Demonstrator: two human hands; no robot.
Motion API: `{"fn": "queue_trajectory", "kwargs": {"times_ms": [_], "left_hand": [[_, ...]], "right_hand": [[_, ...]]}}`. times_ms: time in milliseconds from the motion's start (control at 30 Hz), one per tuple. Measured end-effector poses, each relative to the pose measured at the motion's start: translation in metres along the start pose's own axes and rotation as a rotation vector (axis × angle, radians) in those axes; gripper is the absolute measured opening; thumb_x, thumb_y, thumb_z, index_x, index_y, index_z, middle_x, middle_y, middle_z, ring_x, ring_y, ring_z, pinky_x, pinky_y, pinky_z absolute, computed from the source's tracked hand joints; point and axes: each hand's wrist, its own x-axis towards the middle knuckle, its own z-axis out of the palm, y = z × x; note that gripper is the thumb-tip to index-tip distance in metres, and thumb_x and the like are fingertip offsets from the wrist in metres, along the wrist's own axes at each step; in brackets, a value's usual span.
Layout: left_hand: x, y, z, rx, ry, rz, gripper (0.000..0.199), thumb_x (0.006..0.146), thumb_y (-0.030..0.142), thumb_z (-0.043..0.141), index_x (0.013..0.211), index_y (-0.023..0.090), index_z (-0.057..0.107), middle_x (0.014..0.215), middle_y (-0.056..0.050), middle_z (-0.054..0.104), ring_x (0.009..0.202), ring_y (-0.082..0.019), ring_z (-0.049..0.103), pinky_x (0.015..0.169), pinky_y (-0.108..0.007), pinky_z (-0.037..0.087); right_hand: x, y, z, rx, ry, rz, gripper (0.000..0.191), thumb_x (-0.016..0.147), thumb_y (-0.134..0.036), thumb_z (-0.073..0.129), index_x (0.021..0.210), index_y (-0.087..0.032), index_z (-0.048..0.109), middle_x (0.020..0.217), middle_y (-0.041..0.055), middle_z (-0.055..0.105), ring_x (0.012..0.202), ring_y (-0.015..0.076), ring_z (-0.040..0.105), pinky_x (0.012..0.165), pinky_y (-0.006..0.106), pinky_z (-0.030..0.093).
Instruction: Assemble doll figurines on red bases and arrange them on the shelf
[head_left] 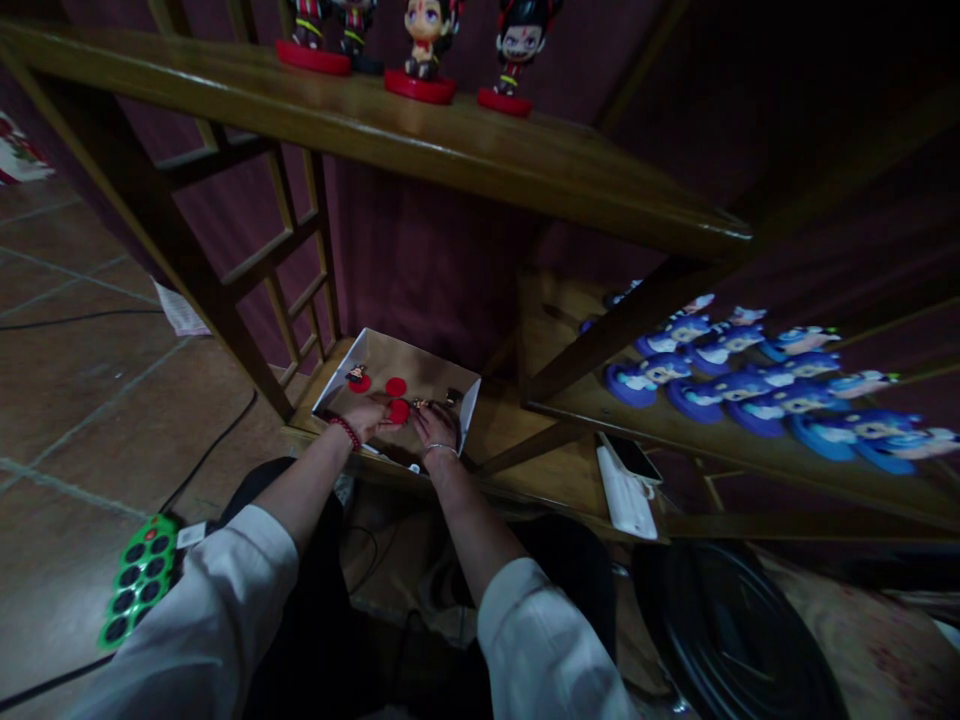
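Both my hands are inside a shallow white box (471,412) on the low wooden shelf. My left hand (369,417), with a red bead bracelet at the wrist, has its fingers closed on a round red base (398,411). My right hand (436,425), wearing a thin bracelet, is beside it with its fingers on a small dark figurine (420,404), partly hidden. Another red base (395,386) lies flat behind my hands. At the box's left a small black-haired figurine (356,374) touches a further red base (361,384). A small dark piece (454,396) lies at the right.
Red-based figurines (421,85) stand on the upper shelf (375,130) overhead. Several blue figurines (705,385) fill the right shelf. A phone (631,457) lies on a white object (628,500). A black round stool (739,640) and green power strip (139,580) flank me.
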Motion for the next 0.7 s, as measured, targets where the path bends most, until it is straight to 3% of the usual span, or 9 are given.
{"fn": "queue_trajectory", "kwargs": {"times_ms": [200, 467, 700], "left_hand": [[0.002, -0.002, -0.002, 0.063, 0.005, -0.004, 0.023, 0.07, -0.004, 0.05, 0.087, 0.01, 0.057, 0.064, -0.004, 0.064, 0.061, -0.012, 0.063, 0.06, -0.024, 0.054], [0.005, -0.003, -0.004, 0.091, 0.032, -0.014, 0.023, 0.069, -0.007, 0.048, 0.083, 0.01, 0.054, 0.061, -0.003, 0.063, 0.057, -0.012, 0.062, 0.063, -0.026, 0.054], [0.005, -0.004, -0.004, 0.089, 0.034, -0.033, 0.016, 0.071, -0.001, 0.048, 0.081, 0.01, 0.055, 0.06, -0.004, 0.064, 0.058, -0.015, 0.063, 0.061, -0.03, 0.053]], "right_hand": [[0.003, 0.005, -0.004, -0.04, -0.023, -0.071, 0.038, 0.05, -0.01, 0.07, 0.084, -0.017, 0.056, 0.066, -0.0024, 0.067, 0.062, 0.0121, 0.064, 0.07, 0.027, 0.054], [0.007, 0.011, -0.007, -0.152, -0.008, -0.14, 0.041, 0.052, -0.016, 0.071, 0.092, -0.018, 0.06, 0.08, 0.0021, 0.068, 0.067, 0.0124, 0.063, 0.07, 0.028, 0.051], [0.008, 0.01, -0.005, -0.25, -0.01, -0.151, 0.038, 0.053, -0.019, 0.07, 0.09, -0.018, 0.063, 0.077, 0.0015, 0.069, 0.068, 0.0122, 0.063, 0.067, 0.026, 0.05]]}}
